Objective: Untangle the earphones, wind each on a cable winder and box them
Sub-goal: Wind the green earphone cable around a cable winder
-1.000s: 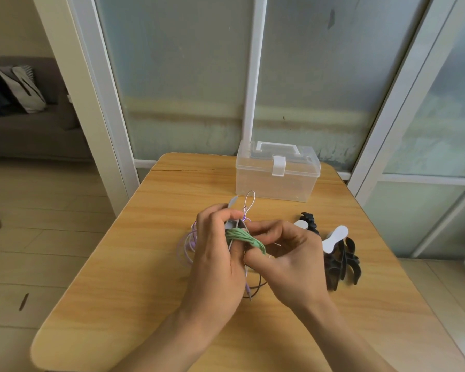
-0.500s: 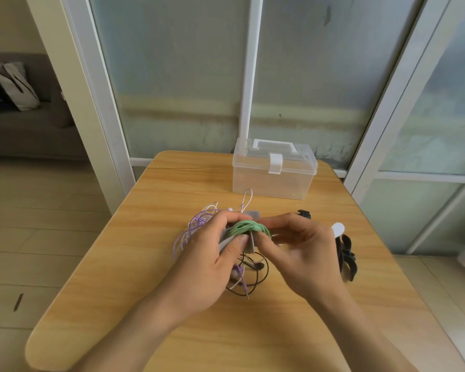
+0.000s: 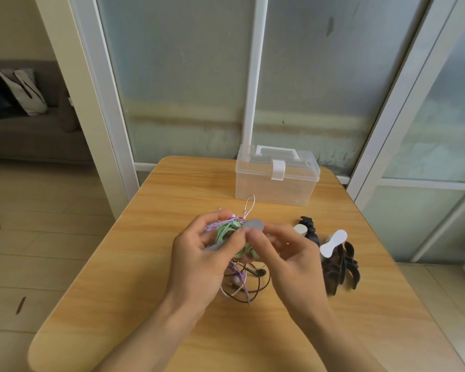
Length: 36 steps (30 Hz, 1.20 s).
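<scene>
We see left hand (image 3: 199,253) gripping grey winder (image 3: 253,225) wound with green cord (image 3: 226,232), above desk (image 3: 118,277). Right hand (image 3: 287,253) fingers pinch cord end. Cord light, limp, snag-prone; we judge best hold at winder's waist. Clear box (image 3: 277,181) shut, behind. No readable writing.

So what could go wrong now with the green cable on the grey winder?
1. The purple cable and black cable hang tangled right under the green cable, so a strand may get wound onto the grey winder too.
2. Both the left hand and right hand hold the bundle in the air; a loose grip could let coils slip off.
</scene>
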Motion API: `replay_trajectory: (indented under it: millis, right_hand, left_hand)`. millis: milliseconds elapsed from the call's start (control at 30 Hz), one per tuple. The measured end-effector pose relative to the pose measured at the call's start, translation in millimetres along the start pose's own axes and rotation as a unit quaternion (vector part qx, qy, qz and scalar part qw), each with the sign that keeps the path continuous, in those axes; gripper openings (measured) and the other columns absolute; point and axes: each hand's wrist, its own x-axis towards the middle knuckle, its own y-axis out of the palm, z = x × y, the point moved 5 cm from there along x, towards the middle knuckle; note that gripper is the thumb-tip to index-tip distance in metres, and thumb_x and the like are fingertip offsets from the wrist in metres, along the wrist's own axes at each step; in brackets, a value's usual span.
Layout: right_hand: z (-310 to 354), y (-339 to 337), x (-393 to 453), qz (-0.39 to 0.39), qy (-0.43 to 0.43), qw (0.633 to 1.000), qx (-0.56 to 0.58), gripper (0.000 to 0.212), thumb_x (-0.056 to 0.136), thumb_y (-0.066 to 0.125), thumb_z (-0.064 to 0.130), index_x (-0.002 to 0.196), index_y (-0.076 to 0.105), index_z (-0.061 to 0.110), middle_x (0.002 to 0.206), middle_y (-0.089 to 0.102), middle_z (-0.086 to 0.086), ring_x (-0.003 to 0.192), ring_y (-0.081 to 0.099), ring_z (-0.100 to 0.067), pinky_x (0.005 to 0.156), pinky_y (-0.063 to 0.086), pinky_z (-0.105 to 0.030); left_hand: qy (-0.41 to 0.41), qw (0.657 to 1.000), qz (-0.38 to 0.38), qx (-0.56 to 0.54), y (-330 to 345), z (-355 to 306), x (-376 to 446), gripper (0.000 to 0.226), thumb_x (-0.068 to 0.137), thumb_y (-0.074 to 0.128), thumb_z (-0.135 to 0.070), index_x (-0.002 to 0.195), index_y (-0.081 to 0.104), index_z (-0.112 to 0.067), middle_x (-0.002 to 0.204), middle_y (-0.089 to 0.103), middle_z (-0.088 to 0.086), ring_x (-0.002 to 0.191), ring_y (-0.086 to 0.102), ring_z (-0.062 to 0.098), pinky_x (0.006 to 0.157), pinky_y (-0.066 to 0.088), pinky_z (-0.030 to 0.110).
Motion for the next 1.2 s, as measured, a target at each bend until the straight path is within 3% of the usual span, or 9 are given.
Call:
replay_trajectory:
  millis: [167,267,433,600,667,767,900,1067,1200]
  right_hand:
    - [1,-6,-3,-0.101,0.048,0.992,0.052,0.027,0.078,0.075,0.031,0.092,0.074,0.008,0.08,0.077,-0.005,0.07,0.071,-0.014,0.063,0.053,-0.02]
    - [-6,-9,1,-0.107,0.102,0.987,0.067,0.023,0.089,0.072,0.028,0.108,0.062,0.021,0.084,0.073,-0.003,0.067,0.068,-0.019,0.066,0.055,-0.034]
    - [-15,-11,10,-0.076,0.152,0.982,0.087,0.023,0.102,0.056,0.025,0.101,0.07,0.007,0.091,0.071,-0.018,0.083,0.066,-0.038,0.079,0.054,-0.048]
    - [-12,-14,21,-0.067,0.232,0.952,0.185,0.045,0.109,0.035,0.034,0.113,0.064,-0.001,0.11,0.071,-0.025,0.101,0.072,-0.032,0.085,0.06,-0.042]
    - [-10,-31,33,-0.125,0.253,0.93,0.236,0.045,0.109,0.038,0.033,0.115,0.062,-0.004,0.108,0.071,-0.026,0.097,0.073,-0.032,0.084,0.06,-0.041]
    - [-4,-67,58,-0.222,0.228,0.921,0.223,0.034,0.107,0.042,0.033,0.118,0.053,0.003,0.105,0.063,-0.018,0.085,0.071,-0.029,0.067,0.062,-0.038]
    - [-9,-107,85,-0.261,0.21,0.935,0.113,0.03,0.108,0.037,0.032,0.116,0.057,0.011,0.098,0.057,-0.009,0.078,0.059,-0.021,0.052,0.052,-0.029]
    - [-33,-111,88,-0.234,0.249,0.939,0.03,0.034,0.104,0.036,0.031,0.104,0.064,0.013,0.08,0.05,-0.011,0.058,0.044,-0.019,0.047,0.037,-0.028]
    - [-42,-105,94,-0.184,0.24,0.953,-0.003,0.033,0.104,0.041,0.036,0.106,0.059,0.008,0.078,0.053,-0.008,0.062,0.05,-0.02,0.043,0.041,-0.026]
  left_hand:
    - [0.0,0.998,0.051,0.024,11,5,-2,0.029,0.076,0.082,-0.028,0.099,0.073,-0.012,0.074,0.072,0.009,0.049,0.063,0.027,0.052,0.052,0.053]
    - [0.011,0.997,0.077,0.021,17,3,-2,0.027,0.087,0.062,-0.033,0.1,0.073,-0.013,0.073,0.071,0.006,0.051,0.064,0.025,0.052,0.049,0.038]
    - [0.084,0.992,0.041,0.086,28,9,3,0.025,0.101,0.05,-0.027,0.088,0.07,-0.025,0.074,0.068,-0.004,0.054,0.058,0.013,0.048,0.047,0.026]
    - [0.232,0.946,0.028,0.226,65,7,11,0.025,0.099,0.041,-0.032,0.094,0.061,-0.019,0.097,0.057,-0.007,0.095,0.057,0.009,0.082,0.043,0.022]
    - [0.275,0.915,0.066,0.287,89,0,13,0.032,0.1,0.035,-0.036,0.101,0.061,-0.017,0.105,0.05,-0.007,0.105,0.051,0.013,0.092,0.041,0.025]
    - [0.373,0.892,0.009,0.256,97,-27,40,0.029,0.101,0.037,-0.023,0.096,0.06,-0.007,0.102,0.051,0.003,0.1,0.05,0.022,0.089,0.04,0.021]
    - [0.375,0.821,-0.056,0.426,113,-28,115,0.022,0.089,0.053,-0.02,0.106,0.058,-0.007,0.117,0.047,0.014,0.109,0.046,0.03,0.096,0.04,0.043]
    - [0.286,0.617,0.143,0.719,143,25,169,0.087,0.084,0.071,-0.029,0.152,0.017,-0.02,0.16,0.013,0.01,0.148,0.011,0.03,0.116,0.018,0.045]
    - [0.268,0.518,0.132,0.801,160,38,180,0.074,0.083,0.067,-0.01,0.143,0.023,-0.01,0.143,0.038,0.02,0.132,0.035,0.039,0.106,0.032,0.051]
